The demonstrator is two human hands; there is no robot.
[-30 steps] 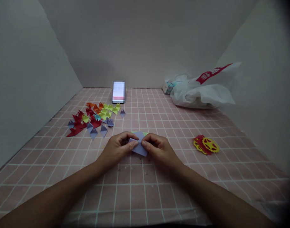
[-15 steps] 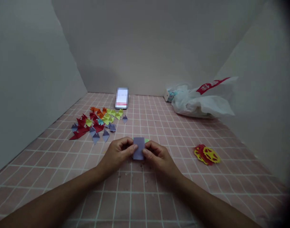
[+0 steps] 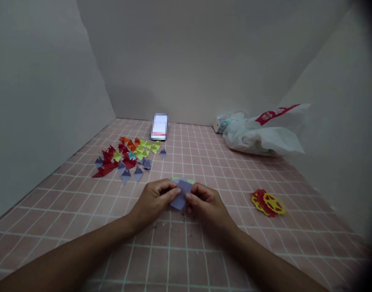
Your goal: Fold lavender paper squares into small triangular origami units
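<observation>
Since the frame half a second ago, the purple paper (image 3: 183,196) has swung from standing square to leaning rightward at its top. Leftmost on the table (image 3: 201,162), folded paper pieces (image 3: 130,163) lie clustered. Next, the left hand (image 3: 157,198) has its grip closed on the paper's left side, thumb on the near face. Between the hands, near the table's middle, the paper's long axis runs from upper right to lower left, its top end pointing away and rightward; a green sheet (image 3: 189,180) shows behind. Opposite, the right hand (image 3: 207,202) pinches the right edge, thumb and forefinger nearly together. Good handling here probably means matching edges before pressing, with light, even thumb pressure. Farther right lie red and yellow cut-outs (image 3: 267,203), untouched.
</observation>
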